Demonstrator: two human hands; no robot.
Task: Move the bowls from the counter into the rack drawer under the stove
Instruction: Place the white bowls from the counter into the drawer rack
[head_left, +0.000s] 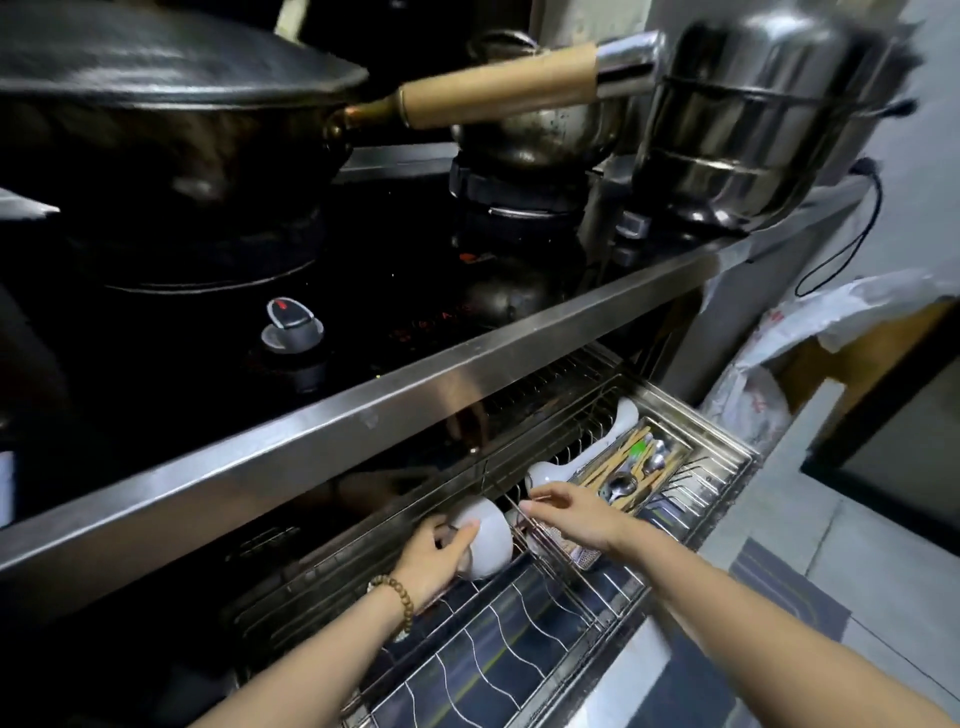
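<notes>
Fingers of the left hand (434, 558) are curled round a white bowl (488, 538), the thumb across its side, gripping it tipped on edge. The fingers of the right hand (571, 514) reach out loosely extended, their tips at a thin wire of the rack. Whether they pinch that wire or only touch it cannot be told.

The steel table (363, 415) with the stove fills the view from 9 o'clock across to 2 o'clock. It carries a wok (156, 104) and a steel pot (753, 114), and no bowl shows on the part in view.

Under it the rack drawer (519, 649) stands pulled out, running from 6 o'clock up toward 4 o'clock. Its near wire bay, at 6 o'clock, has nothing in it that I can see.

A cutlery tray (634, 467) sits in the drawer at its 2 o'clock end.

The held bowl is low over the rack at the drawer's 10 o'clock side, close to the wires. It looks nearly set down but not yet released.

Two white pieces (550, 475) lie at 1 o'clock of it, their kind unclear.

So one bowl is just arriving. How many remain on the table cannot be judged from here.
</notes>
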